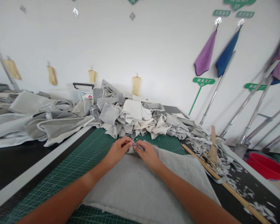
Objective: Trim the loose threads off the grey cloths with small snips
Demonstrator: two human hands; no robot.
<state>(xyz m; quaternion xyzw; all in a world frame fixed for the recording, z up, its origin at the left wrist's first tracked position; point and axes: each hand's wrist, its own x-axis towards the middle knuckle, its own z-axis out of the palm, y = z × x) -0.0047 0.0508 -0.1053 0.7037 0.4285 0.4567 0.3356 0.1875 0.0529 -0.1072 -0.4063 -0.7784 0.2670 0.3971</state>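
My left hand (118, 151) and my right hand (148, 154) meet above a grey cloth (140, 183) spread on a green cutting mat (163, 140). The fingers of my left hand pinch a gathered fold at the cloth's far edge. Held in my right fingers is a slim blue-handled tool (139, 147), its tip right at that fold. The tool's tip is partly hidden by my fingers, so I cannot tell what kind of tool it is.
A large heap of grey and cream cloth (128, 115) rises behind the mat. To the right lie a long wooden ruler (224, 183) and a spill of white scraps (221, 165). A red basin (267, 166) stands beyond the table's right edge, near mops leaning on the wall.
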